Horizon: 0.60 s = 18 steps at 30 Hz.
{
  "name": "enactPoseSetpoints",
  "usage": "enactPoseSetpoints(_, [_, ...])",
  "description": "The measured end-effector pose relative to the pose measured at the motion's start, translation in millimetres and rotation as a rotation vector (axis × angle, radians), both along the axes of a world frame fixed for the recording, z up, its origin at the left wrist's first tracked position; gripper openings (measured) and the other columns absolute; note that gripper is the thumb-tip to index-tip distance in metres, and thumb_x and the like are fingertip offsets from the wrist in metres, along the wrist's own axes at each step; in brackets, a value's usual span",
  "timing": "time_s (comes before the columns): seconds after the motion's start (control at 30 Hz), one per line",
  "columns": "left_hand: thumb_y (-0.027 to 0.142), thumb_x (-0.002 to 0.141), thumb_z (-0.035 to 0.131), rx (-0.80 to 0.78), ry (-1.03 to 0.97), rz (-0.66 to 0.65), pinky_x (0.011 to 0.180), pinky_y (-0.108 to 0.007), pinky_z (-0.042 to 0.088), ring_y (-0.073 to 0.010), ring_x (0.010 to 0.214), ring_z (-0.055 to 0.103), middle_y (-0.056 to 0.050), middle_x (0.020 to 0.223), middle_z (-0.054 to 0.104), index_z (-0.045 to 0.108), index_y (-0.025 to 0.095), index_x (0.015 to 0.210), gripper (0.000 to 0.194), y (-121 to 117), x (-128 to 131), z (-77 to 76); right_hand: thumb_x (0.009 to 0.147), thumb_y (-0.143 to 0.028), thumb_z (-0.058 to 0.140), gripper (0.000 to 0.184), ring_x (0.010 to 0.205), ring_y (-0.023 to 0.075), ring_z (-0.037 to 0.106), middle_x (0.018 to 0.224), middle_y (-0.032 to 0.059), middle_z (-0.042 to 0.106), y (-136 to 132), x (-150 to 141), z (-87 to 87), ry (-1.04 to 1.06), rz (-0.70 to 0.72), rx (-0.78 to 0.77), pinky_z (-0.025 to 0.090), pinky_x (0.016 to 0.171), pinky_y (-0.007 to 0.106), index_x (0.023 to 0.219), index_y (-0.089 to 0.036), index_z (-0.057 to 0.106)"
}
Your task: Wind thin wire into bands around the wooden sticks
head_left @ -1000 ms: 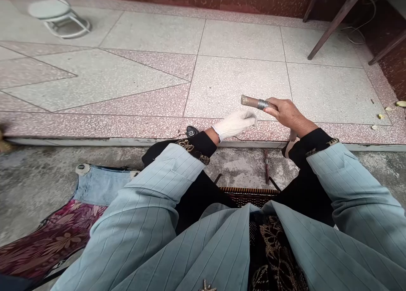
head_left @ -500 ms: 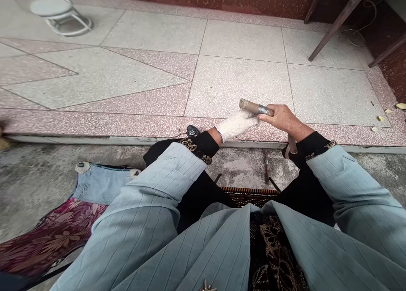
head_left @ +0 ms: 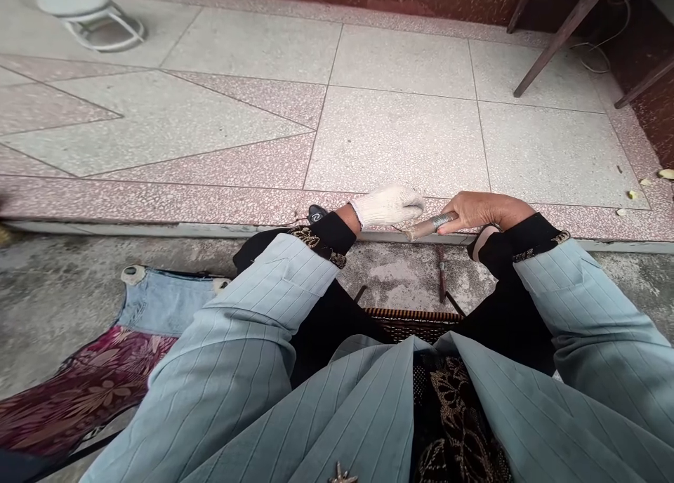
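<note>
My left hand, in a white knitted glove, is closed with its fingers curled in; whatever may be inside is hidden. My bare right hand is wrapped round a short brown wooden stick with silvery wire wound round its middle. The stick's free end points left and slightly down, just below the gloved fingers and apart from them. Both hands are above the edge of the tiled step, in front of my knees.
A white stool stands at the far left. Wooden legs rise at the back right. A denim and floral cloth piece lies to my left. A small black object is near my left wrist. A woven seat shows between my legs.
The wire-bound stick has swung down and toward me in my right hand, its free end now lower. My left hand has come away from the stick and moved slightly left.
</note>
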<state>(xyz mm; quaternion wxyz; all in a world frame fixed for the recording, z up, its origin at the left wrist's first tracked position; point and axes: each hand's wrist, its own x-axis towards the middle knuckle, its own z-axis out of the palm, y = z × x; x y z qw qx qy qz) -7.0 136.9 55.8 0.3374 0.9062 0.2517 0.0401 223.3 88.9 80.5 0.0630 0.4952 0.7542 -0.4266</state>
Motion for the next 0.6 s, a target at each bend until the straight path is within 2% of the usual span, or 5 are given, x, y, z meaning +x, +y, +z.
enactPoseSetpoints(0.1, [0.034,0.085,0.052,-0.017,0.019,0.033,0.062,-0.027,0.031,-0.0147,0.064,0.053,-0.002,0.071,0.064,0.073,0.018,0.089,0.026,-0.4,1.6,3.8,0.071,-0.065,0.071,0.047,0.054,0.0143,0.044,0.061,0.0036,0.057,1.7,0.4,2.8,-0.214,-0.014,0.014,0.030,0.056,0.032,0.067,-0.019,0.068])
enactPoseSetpoints(0.17, [0.037,0.086,0.053,-0.096,0.009,0.068,0.059,-0.026,0.031,-0.0138,0.061,0.051,-0.001,0.067,0.062,0.071,0.017,0.085,0.027,-1.2,2.4,5.6,0.072,-0.068,0.070,0.050,0.056,0.0168,0.047,0.063,0.0067,0.059,3.8,1.0,4.8,-0.361,-0.038,0.093,0.032,0.057,0.034,0.067,-0.018,0.067])
enactPoseSetpoints(0.33, [0.033,0.089,0.054,-0.505,-0.120,0.169,0.056,-0.022,0.038,-0.0092,0.055,0.051,0.002,0.063,0.057,0.063,0.015,0.089,0.021,-6.1,4.7,6.7,0.082,-0.073,0.056,0.057,0.070,0.0243,0.057,0.076,0.0129,0.063,8.5,4.5,6.2,-0.576,-0.134,0.396,0.036,0.059,0.035,0.083,-0.017,0.070])
enactPoseSetpoints(0.47, [0.028,0.093,0.051,-0.746,-0.321,0.140,0.056,-0.021,0.043,-0.0075,0.055,0.053,0.000,0.067,0.058,0.060,0.014,0.089,0.017,-9.9,8.3,4.9,0.086,-0.072,0.049,0.060,0.075,0.0245,0.058,0.082,0.0128,0.065,12.8,6.4,0.6,-0.475,-0.279,0.546,0.037,0.062,0.034,0.095,-0.017,0.070])
enactPoseSetpoints(0.6, [0.031,0.097,0.048,-0.795,-0.349,0.110,0.046,-0.020,0.036,-0.0044,0.042,0.045,0.000,0.068,0.062,0.059,0.014,0.093,0.021,-13.7,10.7,4.0,0.086,-0.064,0.056,0.048,0.067,0.0185,0.053,0.074,0.0078,0.060,17.1,3.1,-6.9,-0.168,-0.439,0.433,0.035,0.059,0.032,0.088,-0.017,0.065])
